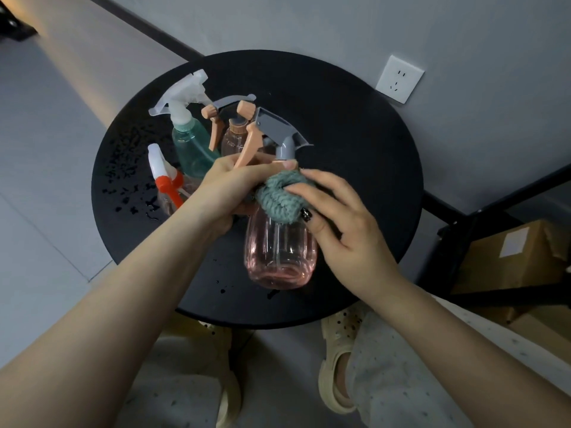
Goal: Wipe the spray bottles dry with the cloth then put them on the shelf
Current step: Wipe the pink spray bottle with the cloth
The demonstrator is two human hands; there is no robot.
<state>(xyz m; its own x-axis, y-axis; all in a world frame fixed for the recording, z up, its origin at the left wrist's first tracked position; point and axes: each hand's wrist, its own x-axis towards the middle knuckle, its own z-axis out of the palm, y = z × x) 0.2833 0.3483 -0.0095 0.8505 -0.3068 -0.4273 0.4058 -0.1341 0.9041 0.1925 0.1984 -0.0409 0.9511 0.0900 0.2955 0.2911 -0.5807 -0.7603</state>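
A clear pink spray bottle (280, 251) with a grey head and peach trigger is held above the round black table (355, 168). My left hand (230, 193) grips its neck and trigger. My right hand (336, 217) presses a grey-green cloth (279, 196) against the bottle's shoulder. Three more bottles stand on the table behind my left hand: a teal bottle with a clear white head (188, 140), a second pink bottle with a grey and peach head (234, 137), and a small bottle with a white and orange-red head (165, 186).
Water drops lie on the table's left part (129, 186) and near its front edge. A black shelf frame (494, 205) stands to the right, with a cardboard box (509, 254) under it. A wall socket (399, 78) is behind the table. My feet in beige sandals are below.
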